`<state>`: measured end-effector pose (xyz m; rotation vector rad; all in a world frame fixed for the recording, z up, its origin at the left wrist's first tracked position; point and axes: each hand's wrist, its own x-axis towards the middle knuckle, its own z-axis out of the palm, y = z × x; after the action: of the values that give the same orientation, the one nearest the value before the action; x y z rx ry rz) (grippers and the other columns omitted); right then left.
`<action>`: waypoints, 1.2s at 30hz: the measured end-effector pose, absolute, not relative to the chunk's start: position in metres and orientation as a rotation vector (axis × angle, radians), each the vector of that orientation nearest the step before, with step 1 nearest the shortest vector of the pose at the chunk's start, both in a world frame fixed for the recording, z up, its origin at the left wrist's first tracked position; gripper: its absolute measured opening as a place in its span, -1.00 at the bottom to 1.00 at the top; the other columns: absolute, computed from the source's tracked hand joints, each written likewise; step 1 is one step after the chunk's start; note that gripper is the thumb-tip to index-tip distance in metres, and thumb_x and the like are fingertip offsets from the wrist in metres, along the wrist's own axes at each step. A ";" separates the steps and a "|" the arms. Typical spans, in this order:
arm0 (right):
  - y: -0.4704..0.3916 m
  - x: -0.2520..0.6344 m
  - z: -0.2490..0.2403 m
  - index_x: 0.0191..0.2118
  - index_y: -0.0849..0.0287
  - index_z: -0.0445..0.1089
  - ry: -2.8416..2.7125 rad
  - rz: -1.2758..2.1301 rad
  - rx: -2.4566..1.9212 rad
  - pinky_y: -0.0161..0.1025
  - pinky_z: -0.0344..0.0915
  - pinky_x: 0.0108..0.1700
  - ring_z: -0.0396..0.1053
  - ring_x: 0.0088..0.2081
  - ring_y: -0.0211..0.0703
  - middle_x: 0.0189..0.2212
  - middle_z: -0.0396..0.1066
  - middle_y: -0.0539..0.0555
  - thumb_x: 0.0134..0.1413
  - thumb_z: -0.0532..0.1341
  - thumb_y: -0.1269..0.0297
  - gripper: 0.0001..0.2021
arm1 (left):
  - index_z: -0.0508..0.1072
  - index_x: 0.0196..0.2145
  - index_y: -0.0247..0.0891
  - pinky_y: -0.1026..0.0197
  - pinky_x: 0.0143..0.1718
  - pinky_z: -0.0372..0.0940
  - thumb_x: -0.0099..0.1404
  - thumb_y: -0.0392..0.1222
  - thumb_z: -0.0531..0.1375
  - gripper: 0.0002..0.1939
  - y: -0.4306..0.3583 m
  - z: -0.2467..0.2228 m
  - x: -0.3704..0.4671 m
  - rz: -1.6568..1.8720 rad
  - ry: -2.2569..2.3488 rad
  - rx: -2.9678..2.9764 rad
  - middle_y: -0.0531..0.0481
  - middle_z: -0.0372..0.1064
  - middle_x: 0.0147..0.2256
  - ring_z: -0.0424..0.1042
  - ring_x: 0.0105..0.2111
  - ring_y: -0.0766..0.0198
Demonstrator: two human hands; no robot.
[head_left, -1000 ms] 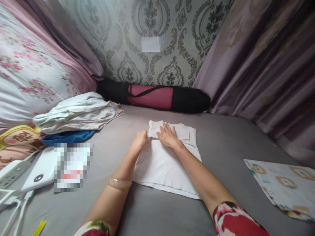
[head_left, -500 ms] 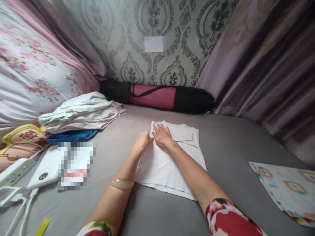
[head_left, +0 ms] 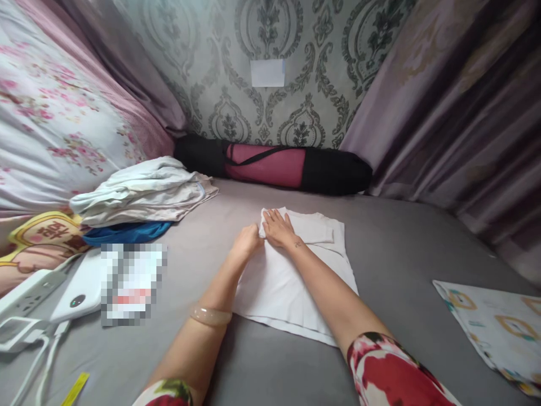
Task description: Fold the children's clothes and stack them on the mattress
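A white long-sleeved shirt [head_left: 296, 287] lies flat on the grey sheet in front of me, one sleeve folded across its upper part. My left hand [head_left: 247, 241] is closed at the shirt's left edge, its fingers pinching the cloth there. Just to its right, my right hand [head_left: 276, 227] lies flat on the shirt near the upper left corner, fingers stretched out and pressing on the fabric. Part of the left edge is hidden beneath the two hands.
A pile of light clothes [head_left: 143, 192] over a blue cloth [head_left: 127, 233] sits at left. Nearer are a power bank [head_left: 82, 287], a power strip [head_left: 31, 296] and cables. A black and pink roll bag [head_left: 266, 164] lies along the wall. Patterned folded cloth [head_left: 494, 327] is at right.
The view has shifted slightly. Both hands stay at the shirt's upper left, with the left still closed on the edge and the right still flat; little else differs.
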<state>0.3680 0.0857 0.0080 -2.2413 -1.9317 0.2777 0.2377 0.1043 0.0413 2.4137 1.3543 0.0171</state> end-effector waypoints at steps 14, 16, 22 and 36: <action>0.095 0.353 0.010 0.36 0.23 -0.02 -1.885 0.209 -2.287 0.15 -0.34 0.32 -0.25 0.38 0.06 0.38 -0.11 0.20 0.35 -0.20 0.17 -0.45 | 0.48 -0.24 -0.29 0.16 -0.21 0.29 0.20 -0.34 0.06 -0.77 0.114 0.040 0.231 0.050 1.365 2.463 -0.24 0.50 -0.19 0.48 -0.15 0.04; 0.097 0.351 0.007 0.36 0.23 -0.02 -1.853 0.192 -2.282 0.16 -0.33 0.32 -0.23 0.38 0.06 0.37 -0.10 0.20 0.35 -0.21 0.17 -0.45 | 0.48 -0.23 -0.29 0.18 -0.22 0.29 0.18 -0.36 0.08 -0.76 0.117 0.038 0.229 0.011 1.361 2.437 -0.23 0.51 -0.19 0.48 -0.16 0.06; 0.100 0.363 0.013 0.38 0.22 -0.07 -1.811 0.333 -2.228 0.10 -0.33 0.33 -0.27 0.39 -0.02 0.39 -0.17 0.17 0.36 -0.25 0.12 -0.43 | 0.49 -0.25 -0.28 0.28 -0.33 0.25 0.15 -0.31 0.13 -0.79 0.131 0.036 0.219 0.013 1.364 2.297 -0.14 0.52 -0.29 0.48 -0.27 0.18; 0.103 0.343 -0.002 0.37 0.41 -0.10 -1.908 0.264 -2.203 -0.01 -0.37 0.35 -0.27 0.39 -0.05 0.39 -0.20 0.20 0.33 -0.21 0.10 -0.37 | 0.52 -0.24 -0.29 0.30 -0.40 0.20 0.21 -0.23 0.09 -0.76 0.138 0.037 0.211 0.091 1.479 2.195 -0.12 0.51 -0.37 0.44 -0.40 0.24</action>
<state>0.3428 0.1030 -0.0017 -2.2028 -1.9080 0.2643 0.2109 0.1375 0.0370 2.1949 1.4788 0.0909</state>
